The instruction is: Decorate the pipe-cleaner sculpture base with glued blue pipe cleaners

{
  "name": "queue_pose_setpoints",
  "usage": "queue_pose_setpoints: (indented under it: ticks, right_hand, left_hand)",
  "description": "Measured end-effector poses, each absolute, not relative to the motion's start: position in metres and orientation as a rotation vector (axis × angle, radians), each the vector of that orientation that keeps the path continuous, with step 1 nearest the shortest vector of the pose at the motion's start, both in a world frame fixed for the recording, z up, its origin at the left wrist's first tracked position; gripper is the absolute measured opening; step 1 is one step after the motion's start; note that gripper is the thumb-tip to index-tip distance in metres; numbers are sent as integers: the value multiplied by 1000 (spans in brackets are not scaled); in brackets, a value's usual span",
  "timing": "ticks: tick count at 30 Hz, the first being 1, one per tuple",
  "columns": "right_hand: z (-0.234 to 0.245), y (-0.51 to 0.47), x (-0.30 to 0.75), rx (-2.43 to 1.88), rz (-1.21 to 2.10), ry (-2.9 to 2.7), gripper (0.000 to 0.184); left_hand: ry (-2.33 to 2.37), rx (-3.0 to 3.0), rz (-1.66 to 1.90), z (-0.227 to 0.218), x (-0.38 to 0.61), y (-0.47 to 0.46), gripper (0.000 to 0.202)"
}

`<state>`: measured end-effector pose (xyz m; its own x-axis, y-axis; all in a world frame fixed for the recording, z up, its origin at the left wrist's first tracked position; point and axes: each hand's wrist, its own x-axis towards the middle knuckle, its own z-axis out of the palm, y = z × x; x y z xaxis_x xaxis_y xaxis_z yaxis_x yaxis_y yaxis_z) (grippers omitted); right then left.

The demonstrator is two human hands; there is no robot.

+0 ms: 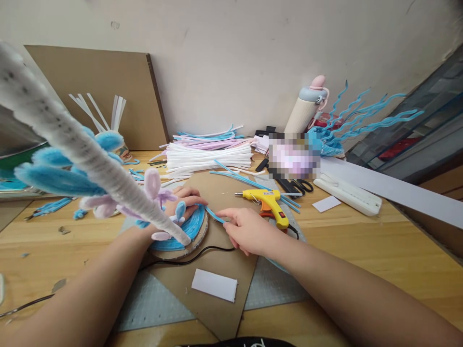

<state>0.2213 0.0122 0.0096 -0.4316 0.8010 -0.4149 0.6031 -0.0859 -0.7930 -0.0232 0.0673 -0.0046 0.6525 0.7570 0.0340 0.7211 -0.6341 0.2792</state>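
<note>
A round cardboard base (197, 246) is partly covered with rows of blue pipe cleaner. My left hand (186, 198) lies over its far side with fingers stretched out, the fingertips pressing at the blue edge; part of this hand is hidden. A blue pipe cleaner (214, 215) runs from that edge to my right hand (248, 230), which pinches it between thumb and fingers. From the base rises a thick white wrapped stem (108, 159), leaning toward the upper left, with blue and lilac fuzzy petals (152, 182) around it. Beyond my right hand lies a yellow glue gun (269, 202).
Bundles of white pipe cleaners (208, 158) lie at the back. Scissors (302, 187) and a white power strip (347, 193) are at the right. A black cord (202, 251) crosses the cardboard sheet (220, 308) near a white card (215, 285). A bottle (304, 108) stands by the wall.
</note>
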Motion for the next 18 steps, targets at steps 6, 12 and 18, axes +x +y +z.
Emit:
queue_pose_setpoints:
  ticks: [6, 12, 18]
  right_hand:
    - [13, 10, 219, -1549, 1504, -2050, 48]
    - [19, 3, 213, -1545, 1446, -2125, 48]
    - [27, -6, 204, -1595, 1310, -2244, 54]
  left_hand:
    - [1157, 2687, 210, -5, -22, 67, 33]
    - [1170, 2739, 151, -4, -20, 68, 32]
    - [1185, 2735, 130, -1, -19, 66, 30]
